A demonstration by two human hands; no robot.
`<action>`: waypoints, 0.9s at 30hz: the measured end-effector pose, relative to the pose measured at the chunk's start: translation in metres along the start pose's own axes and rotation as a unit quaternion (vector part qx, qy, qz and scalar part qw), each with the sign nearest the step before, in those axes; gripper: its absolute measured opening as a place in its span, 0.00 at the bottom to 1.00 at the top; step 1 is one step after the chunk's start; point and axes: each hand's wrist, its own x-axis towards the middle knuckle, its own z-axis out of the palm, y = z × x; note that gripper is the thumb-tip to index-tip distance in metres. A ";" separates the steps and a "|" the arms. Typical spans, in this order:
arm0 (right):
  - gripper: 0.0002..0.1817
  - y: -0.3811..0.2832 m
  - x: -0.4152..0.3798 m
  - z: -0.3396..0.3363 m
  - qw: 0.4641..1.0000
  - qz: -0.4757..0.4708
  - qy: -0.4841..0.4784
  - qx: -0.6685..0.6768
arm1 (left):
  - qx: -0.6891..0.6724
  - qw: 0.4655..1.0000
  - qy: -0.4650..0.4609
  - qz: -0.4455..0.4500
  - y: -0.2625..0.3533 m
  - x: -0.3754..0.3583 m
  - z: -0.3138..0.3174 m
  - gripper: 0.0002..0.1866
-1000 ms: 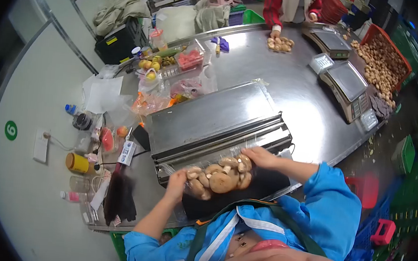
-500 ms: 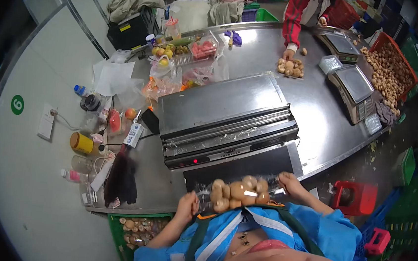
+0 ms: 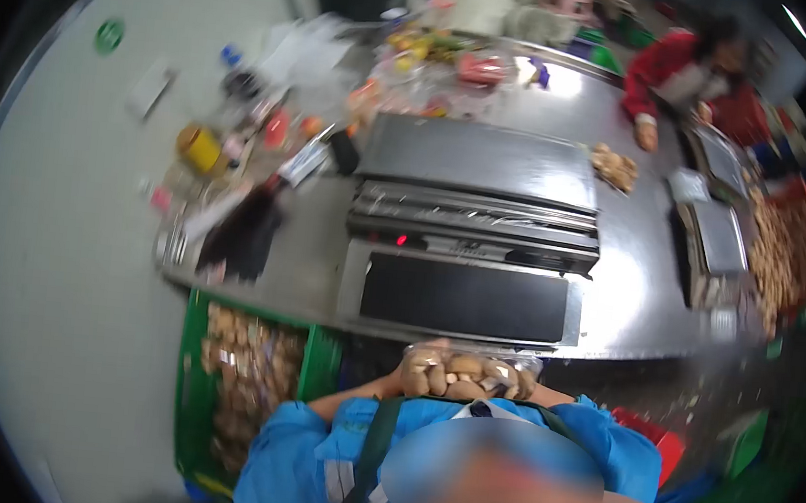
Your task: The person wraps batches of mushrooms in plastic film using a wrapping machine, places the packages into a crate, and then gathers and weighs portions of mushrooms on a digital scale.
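Both hands grip a film-wrapped pack of mushrooms (image 3: 467, 376), rounded tan caps under glossy wrap, held at the chest below the steel bench (image 3: 631, 271). Left hand (image 3: 405, 378) and right hand (image 3: 527, 385) clasp its ends.

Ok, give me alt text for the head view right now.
Both hands hold a wrapped pack of mushrooms close to the body, in front of a film wrapping machine on a steel table. Another person works opposite.
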 end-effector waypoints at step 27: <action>0.25 0.115 0.132 0.211 0.738 -0.150 -0.183 -0.632 | -0.087 0.237 0.697 0.671 -0.171 -0.416 -0.238 0.28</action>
